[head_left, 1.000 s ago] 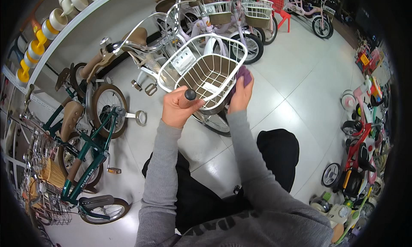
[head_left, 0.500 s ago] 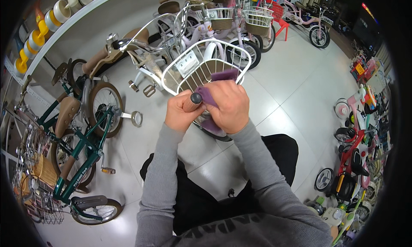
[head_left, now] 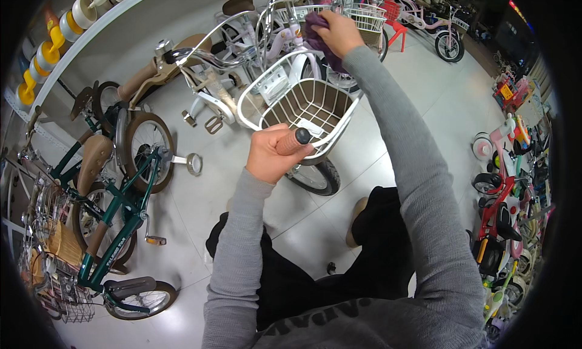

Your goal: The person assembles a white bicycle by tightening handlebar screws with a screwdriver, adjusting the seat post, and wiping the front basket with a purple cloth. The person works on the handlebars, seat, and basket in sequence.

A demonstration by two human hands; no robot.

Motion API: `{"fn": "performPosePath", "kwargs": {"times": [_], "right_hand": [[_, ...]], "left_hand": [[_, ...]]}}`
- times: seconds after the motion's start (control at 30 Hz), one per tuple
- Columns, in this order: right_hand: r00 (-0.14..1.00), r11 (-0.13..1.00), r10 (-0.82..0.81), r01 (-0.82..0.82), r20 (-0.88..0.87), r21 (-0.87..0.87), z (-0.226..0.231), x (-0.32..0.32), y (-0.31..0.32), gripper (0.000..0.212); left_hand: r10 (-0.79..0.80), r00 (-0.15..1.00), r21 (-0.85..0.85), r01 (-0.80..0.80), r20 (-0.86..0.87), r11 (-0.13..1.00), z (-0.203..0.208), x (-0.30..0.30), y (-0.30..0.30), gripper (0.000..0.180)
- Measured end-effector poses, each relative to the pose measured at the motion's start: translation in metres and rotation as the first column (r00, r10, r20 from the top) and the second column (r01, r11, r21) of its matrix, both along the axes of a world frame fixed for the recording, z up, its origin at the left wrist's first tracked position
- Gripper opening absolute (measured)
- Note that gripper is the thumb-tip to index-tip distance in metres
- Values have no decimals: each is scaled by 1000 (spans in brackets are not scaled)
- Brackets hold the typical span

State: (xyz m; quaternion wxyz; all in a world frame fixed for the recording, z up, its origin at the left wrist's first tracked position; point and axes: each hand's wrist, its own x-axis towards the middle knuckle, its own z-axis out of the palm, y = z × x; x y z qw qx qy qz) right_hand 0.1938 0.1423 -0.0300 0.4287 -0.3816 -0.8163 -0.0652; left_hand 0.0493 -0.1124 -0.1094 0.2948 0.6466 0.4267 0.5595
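Observation:
My left hand [head_left: 267, 154] is wrapped round the brown handlebar grip [head_left: 290, 143], whose black end cap points up toward me. Just beyond it is the bicycle's white wire basket [head_left: 244, 109], with a brown lining and nothing lying inside. My right arm reaches out past the basket's right side. At its end my right hand [head_left: 342, 33] clutches a crumpled purple cloth [head_left: 314, 29] near the far handlebar area, and what the cloth touches there is hidden. Below the basket a black-tyred front wheel [head_left: 326, 174] shows on the tiles.
A dark green bicycle [head_left: 112, 218] with a tan saddle stands at the left, below a white shelf [head_left: 97, 30]. Several children's bicycles, one pink [head_left: 418, 21], are at the back. Ride-on toys and a red tricycle [head_left: 500, 197] line the right.
My right hand has left the grip with the purple cloth and moved far forward and up. My left hand still holds the grip, slightly further right, and the basket and wheel have turned.

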Motion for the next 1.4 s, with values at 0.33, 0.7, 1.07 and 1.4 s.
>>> {"fn": "performPosePath", "kwargs": {"times": [0.33,0.7,1.07,1.4], "right_hand": [[847,966,194,-76,495,-248,-42,-77,-55,16],[664,735,672,-541,328,-409,-29,-100,-112,38],[263,353,931,-478,252,-805,33,5,-160,36],[876,907,399,-334,271,-256,-18,95,-136,19]], "left_hand": [[-22,999,41,24,-48,999,0,1,3,24],[-2,999,134,8,-44,991,-4,-8,-1,14],[344,827,-92,-340,445,936,-1,-35,-6,18],[172,984,-36,-171,42,985,-14,-8,3,21]]}}
